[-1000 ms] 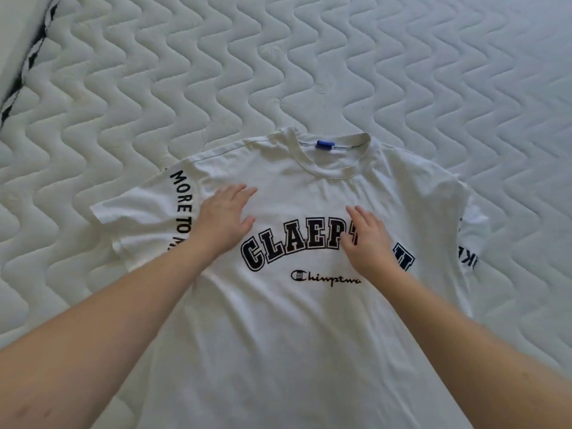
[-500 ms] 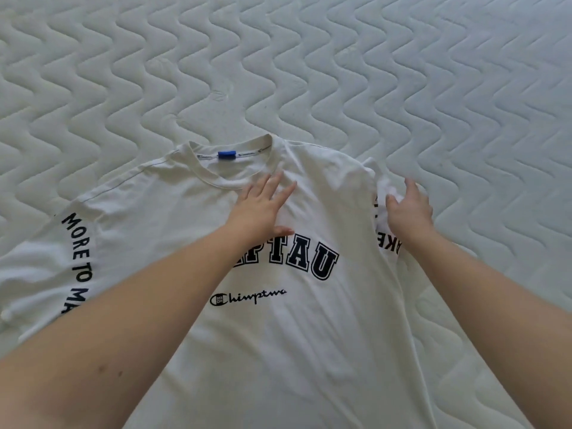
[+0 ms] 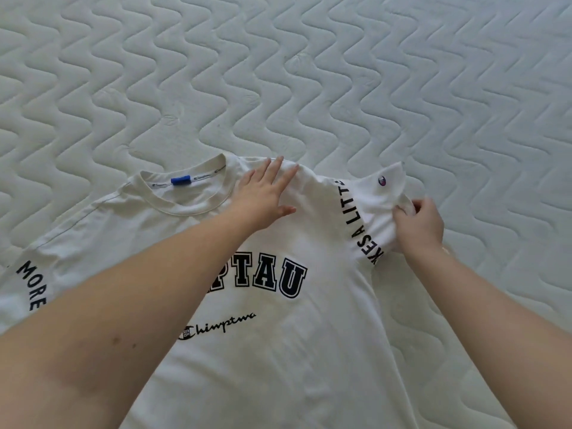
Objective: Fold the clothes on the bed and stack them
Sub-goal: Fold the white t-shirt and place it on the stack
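Pinching T-shirt [image 3: 278, 351] sleeve [image 3: 382, 196], right hand [image 3: 419, 224], left hand [image 3: 264, 193] flat

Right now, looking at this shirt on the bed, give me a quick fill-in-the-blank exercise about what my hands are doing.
1. The left hand lies flat on the white T-shirt just beside its ____.
2. The right hand pinches the edge of the shirt's right ____.
3. The small tag inside the neck opening is ____ in colour.
4. The shirt lies on a quilted white ____.

Missing words: collar; sleeve; blue; mattress
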